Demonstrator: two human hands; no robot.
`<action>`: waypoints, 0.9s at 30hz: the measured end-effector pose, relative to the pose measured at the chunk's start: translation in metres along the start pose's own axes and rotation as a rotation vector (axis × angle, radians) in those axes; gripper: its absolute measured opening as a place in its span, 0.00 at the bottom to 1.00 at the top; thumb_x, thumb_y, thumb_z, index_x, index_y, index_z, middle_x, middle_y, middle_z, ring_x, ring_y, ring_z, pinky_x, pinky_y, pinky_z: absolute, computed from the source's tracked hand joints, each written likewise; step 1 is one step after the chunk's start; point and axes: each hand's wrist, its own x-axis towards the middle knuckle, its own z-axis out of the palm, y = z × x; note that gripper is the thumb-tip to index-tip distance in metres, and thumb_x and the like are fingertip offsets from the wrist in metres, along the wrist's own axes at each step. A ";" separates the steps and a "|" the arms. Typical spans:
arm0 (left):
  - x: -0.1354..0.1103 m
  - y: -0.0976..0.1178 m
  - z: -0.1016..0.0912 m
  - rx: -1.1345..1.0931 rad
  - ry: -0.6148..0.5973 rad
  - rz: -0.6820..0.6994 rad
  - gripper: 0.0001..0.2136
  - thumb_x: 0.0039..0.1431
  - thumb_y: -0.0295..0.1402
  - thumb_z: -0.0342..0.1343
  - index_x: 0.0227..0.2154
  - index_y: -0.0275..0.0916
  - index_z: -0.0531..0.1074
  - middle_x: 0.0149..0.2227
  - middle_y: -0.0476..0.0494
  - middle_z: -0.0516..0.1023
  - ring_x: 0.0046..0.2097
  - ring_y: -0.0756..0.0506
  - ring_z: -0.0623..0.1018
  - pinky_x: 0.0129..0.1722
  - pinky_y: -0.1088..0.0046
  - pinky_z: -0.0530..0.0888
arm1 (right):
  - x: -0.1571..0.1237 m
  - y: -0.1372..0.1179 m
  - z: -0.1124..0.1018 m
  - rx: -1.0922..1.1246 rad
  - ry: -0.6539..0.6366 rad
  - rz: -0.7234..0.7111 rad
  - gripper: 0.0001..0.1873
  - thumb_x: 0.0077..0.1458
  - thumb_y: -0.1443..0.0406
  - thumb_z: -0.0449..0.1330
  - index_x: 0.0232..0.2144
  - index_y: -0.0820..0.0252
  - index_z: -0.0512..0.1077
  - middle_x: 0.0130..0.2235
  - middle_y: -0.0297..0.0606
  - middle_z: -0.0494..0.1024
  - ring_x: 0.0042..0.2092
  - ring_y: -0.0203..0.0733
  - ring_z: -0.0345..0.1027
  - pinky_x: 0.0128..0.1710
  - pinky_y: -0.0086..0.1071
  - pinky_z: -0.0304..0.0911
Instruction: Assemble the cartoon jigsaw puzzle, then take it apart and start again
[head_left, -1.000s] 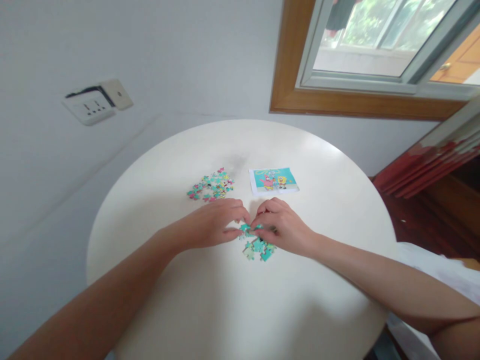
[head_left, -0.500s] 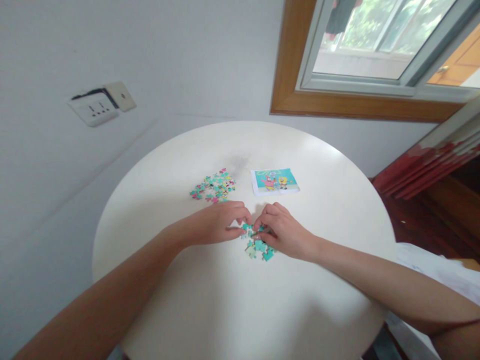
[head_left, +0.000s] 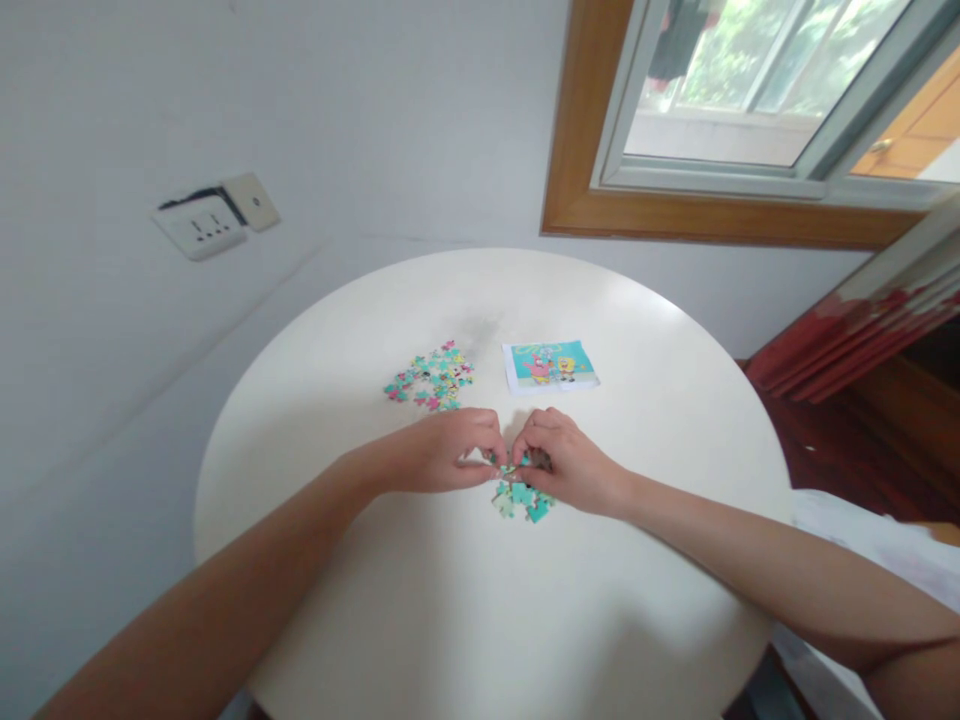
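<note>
White, round and set against the wall (head_left: pixel 420 120), the surface (head_left: pixel 652 380) gives you a smooth base. Your left hand (head_left: pixel 456 448) and right hand (head_left: pixel 568 465) meet over the teal puzzle pieces (head_left: pixel 520 494) in front of you, the fingers of each pinching at the cluster's far edge; exactly which piece each grips is too small to tell. You appear to be joining pieces, so brace one side lightly and line up knob and socket before pressing straight down. If it resists, turn the piece rather than force it. Mind your right palm, which could nudge pieces beside it. Check colours against the picture card (head_left: pixel 553 365); the loose pile (head_left: pixel 442 380) lies beyond your left hand.
</note>
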 end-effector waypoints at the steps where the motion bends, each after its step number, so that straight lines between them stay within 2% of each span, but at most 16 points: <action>1: 0.001 0.000 0.001 -0.015 0.002 -0.002 0.06 0.59 0.28 0.54 0.36 0.39 0.75 0.34 0.47 0.70 0.35 0.50 0.71 0.36 0.76 0.66 | 0.000 -0.001 -0.001 -0.005 -0.003 0.002 0.06 0.51 0.67 0.67 0.32 0.59 0.73 0.33 0.36 0.70 0.39 0.41 0.64 0.42 0.35 0.57; 6: 0.003 -0.003 -0.001 -0.044 0.052 -0.085 0.06 0.62 0.31 0.51 0.36 0.38 0.71 0.35 0.47 0.70 0.34 0.50 0.70 0.36 0.76 0.66 | -0.001 0.000 -0.012 0.011 0.004 -0.041 0.09 0.54 0.63 0.65 0.36 0.59 0.70 0.35 0.37 0.72 0.41 0.42 0.64 0.44 0.36 0.58; 10: 0.004 -0.007 -0.002 0.062 0.166 -0.167 0.08 0.66 0.34 0.47 0.35 0.37 0.68 0.32 0.48 0.69 0.34 0.49 0.68 0.36 0.74 0.65 | 0.000 0.015 -0.023 0.007 0.058 -0.069 0.11 0.57 0.65 0.61 0.43 0.59 0.70 0.39 0.39 0.74 0.43 0.42 0.65 0.46 0.37 0.60; 15: 0.010 -0.018 0.007 0.210 0.245 -0.162 0.09 0.66 0.35 0.48 0.33 0.37 0.69 0.33 0.46 0.71 0.37 0.47 0.70 0.40 0.71 0.65 | 0.002 0.030 -0.028 -0.061 0.075 -0.042 0.11 0.57 0.68 0.59 0.43 0.59 0.72 0.38 0.40 0.76 0.43 0.43 0.67 0.47 0.39 0.62; 21: 0.019 -0.024 0.011 0.376 0.254 -0.158 0.12 0.66 0.38 0.50 0.30 0.38 0.71 0.32 0.45 0.73 0.39 0.44 0.71 0.43 0.68 0.65 | 0.002 0.037 -0.029 -0.165 0.051 -0.077 0.12 0.57 0.71 0.57 0.42 0.61 0.75 0.39 0.43 0.77 0.43 0.44 0.68 0.47 0.40 0.62; 27: 0.026 -0.019 0.013 0.524 0.264 -0.181 0.12 0.68 0.37 0.47 0.34 0.37 0.73 0.36 0.42 0.73 0.42 0.42 0.71 0.44 0.65 0.65 | 0.002 0.044 -0.037 -0.211 0.068 -0.074 0.17 0.54 0.75 0.54 0.43 0.61 0.77 0.39 0.44 0.77 0.43 0.45 0.68 0.47 0.42 0.63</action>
